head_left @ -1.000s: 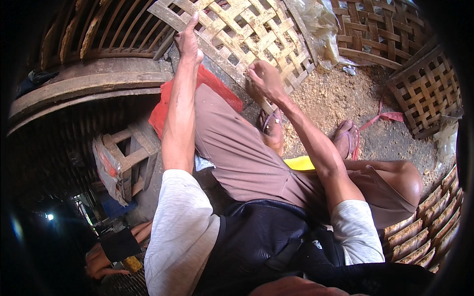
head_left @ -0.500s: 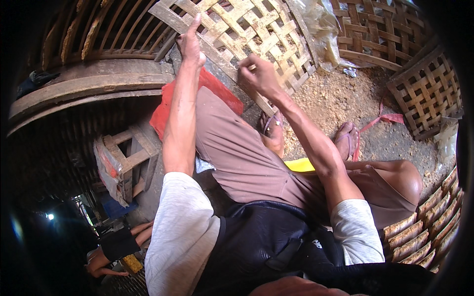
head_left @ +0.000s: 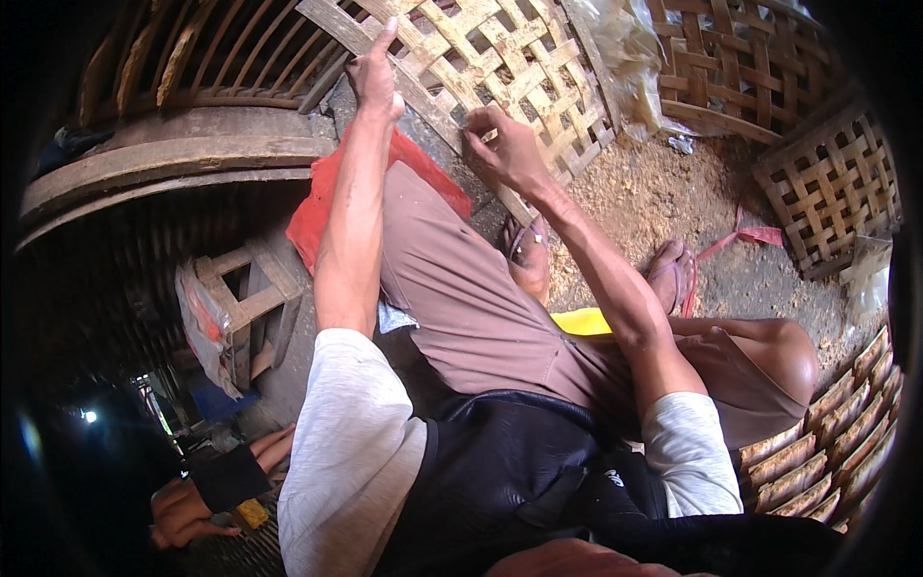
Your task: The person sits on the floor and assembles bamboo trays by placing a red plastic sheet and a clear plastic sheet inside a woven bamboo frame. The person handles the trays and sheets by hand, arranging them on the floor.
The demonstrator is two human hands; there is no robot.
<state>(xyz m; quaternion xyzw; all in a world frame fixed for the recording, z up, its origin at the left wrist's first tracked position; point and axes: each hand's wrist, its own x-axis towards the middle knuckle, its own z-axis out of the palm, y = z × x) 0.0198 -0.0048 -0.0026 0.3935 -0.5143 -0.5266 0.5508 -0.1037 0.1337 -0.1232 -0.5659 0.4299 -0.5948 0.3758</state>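
Note:
A woven bamboo panel [head_left: 538,72] with a flat wooden frame leans in front of me, slanting across the top of the view. On the frame's left rail, my left hand [head_left: 371,85] is closed around the edge, its thumb stretched along the wood. My right hand [head_left: 507,152] is held over the lower part of that same rail, fingers curled in a pinch. What lies between those fingers, if anything, is too small to make out. Beneath the rail's lower end is my sandalled foot [head_left: 527,252]. A red sheet [head_left: 306,231] lies beside my thigh, under my left forearm.
More woven panels [head_left: 829,188] stand at the right, with crumpled clear plastic [head_left: 630,72] between panels. Crumbs cover the ground [head_left: 615,202]. To the left are a wooden beam [head_left: 183,159] and a small wooden stool [head_left: 252,308]. Another person [head_left: 207,490] bends over at the lower left.
My right hand's fingers have shifted slightly over the rail, while my left hand keeps its hold. The other person's upper body has moved a little to the left and down.

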